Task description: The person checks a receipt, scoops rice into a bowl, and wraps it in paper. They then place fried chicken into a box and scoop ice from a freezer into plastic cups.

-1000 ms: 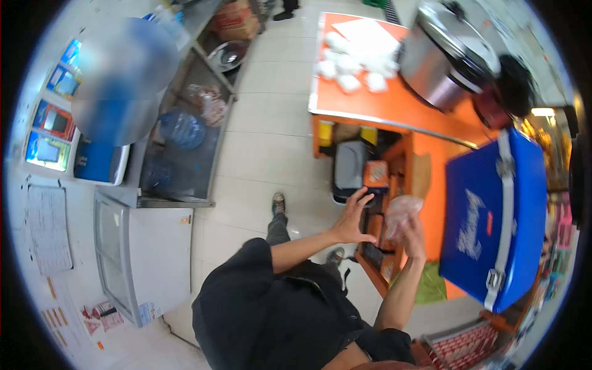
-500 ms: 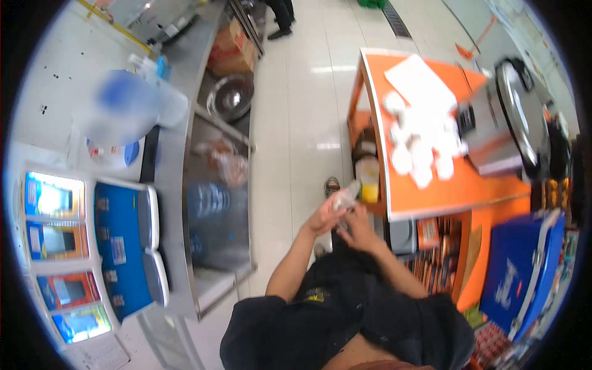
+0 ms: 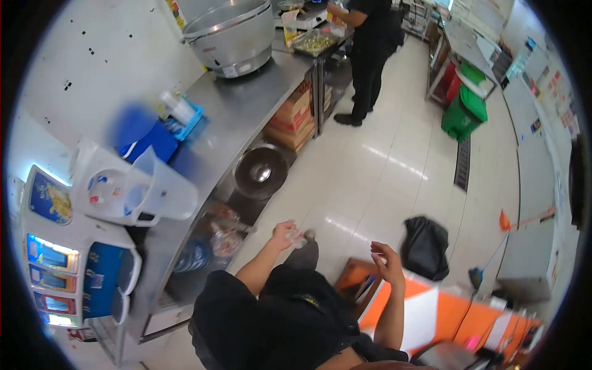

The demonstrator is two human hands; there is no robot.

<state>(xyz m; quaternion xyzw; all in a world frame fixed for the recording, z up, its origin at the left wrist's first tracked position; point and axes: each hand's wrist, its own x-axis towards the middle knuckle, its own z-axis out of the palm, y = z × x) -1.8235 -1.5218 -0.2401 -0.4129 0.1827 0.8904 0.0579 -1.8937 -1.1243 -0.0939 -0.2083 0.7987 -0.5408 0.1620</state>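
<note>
My left hand (image 3: 283,234) is closed around a piece of crumpled clear plastic (image 3: 297,238), low over the floor on the left of my body. Whether the plastic is a bag or a glove, I cannot make out. My right hand (image 3: 388,263) is raised over the near end of the orange table (image 3: 453,308), with its fingers apart and nothing visible in them. A white sheet (image 3: 420,316) lies on that table, below the right forearm.
A steel counter (image 3: 231,98) runs along the left with a large rice cooker (image 3: 231,46) and a clear pitcher (image 3: 166,188). A black bag (image 3: 425,246) stands on the floor ahead. Farther off are a person in dark clothes (image 3: 373,49) and a green bin (image 3: 464,114).
My hands have moved apart; the clear plastic stays in the left. My view has turned, bringing the rice cooker, the other person and the green bin into sight.
</note>
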